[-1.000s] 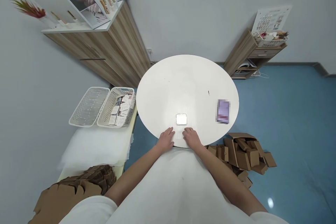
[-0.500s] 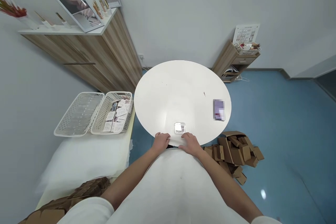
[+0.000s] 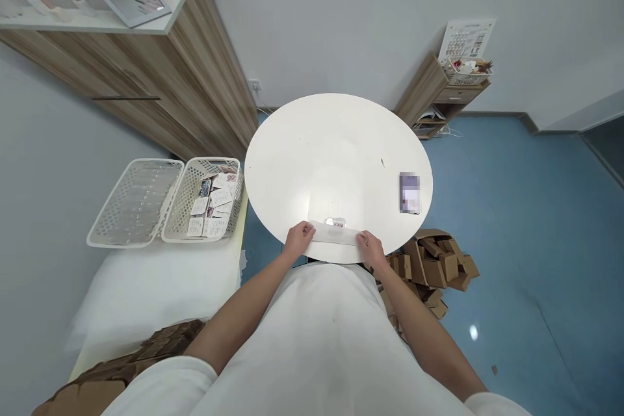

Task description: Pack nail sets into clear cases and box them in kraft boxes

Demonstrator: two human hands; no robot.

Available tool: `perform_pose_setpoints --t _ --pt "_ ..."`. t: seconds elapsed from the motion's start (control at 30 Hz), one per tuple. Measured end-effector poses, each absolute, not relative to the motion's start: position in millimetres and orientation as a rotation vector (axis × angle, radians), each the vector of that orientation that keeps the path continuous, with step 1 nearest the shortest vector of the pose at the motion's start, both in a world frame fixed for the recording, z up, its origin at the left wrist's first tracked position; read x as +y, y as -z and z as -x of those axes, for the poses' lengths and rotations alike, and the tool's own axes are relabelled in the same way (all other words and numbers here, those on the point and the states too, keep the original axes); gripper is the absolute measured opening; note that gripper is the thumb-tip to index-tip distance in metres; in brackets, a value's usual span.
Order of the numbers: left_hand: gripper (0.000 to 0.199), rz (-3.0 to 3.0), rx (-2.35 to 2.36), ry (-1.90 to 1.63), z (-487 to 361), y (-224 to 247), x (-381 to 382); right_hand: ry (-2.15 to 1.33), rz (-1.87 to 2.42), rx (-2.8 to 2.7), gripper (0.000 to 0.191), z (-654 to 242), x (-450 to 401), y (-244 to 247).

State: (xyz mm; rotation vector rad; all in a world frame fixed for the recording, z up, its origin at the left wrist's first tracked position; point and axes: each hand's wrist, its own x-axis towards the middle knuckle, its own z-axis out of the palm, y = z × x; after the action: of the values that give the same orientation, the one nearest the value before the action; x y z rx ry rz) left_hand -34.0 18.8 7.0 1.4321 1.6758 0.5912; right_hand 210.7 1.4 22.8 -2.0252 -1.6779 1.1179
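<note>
A thin whitish sheet (image 3: 335, 234), perhaps foam or soft wrapping, stretches between my hands at the near edge of the white oval table (image 3: 322, 143). My left hand (image 3: 298, 240) pinches its left end. At the right end, my right hand (image 3: 371, 249) has its fingers closed on the same sheet. Just beyond lies a small clear plastic case (image 3: 336, 221) with small items inside, too tiny to name. The sheet's raised edge covers the near part of the case.
A purple and white packet (image 3: 409, 193) lies at the table's right. White baskets (image 3: 168, 229), one with cards and one with clear cases, stand at left. Brown cardboard boxes (image 3: 439, 266) sit on the floor at right. A wooden cabinet (image 3: 209, 71) rises behind left.
My hands have moved apart and lifted the sheet's near edge up and over part of the clear case. The view has shifted slightly.
</note>
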Motion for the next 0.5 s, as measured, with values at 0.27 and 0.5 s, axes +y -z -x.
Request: perform_pose_setpoints --t 0.27,0.5 --pt "0.013 -1.741 1.845 -0.203 29.8 -3.5 33.1 -1.032 2.229 -1.669 0.022 -199.4 13.2 -5.1" --pt "0.039 -2.263 1.784 -0.210 24.3 -4.7 29.0 -0.350 2.070 -2.098 0.031 -188.7 13.0 3.6"
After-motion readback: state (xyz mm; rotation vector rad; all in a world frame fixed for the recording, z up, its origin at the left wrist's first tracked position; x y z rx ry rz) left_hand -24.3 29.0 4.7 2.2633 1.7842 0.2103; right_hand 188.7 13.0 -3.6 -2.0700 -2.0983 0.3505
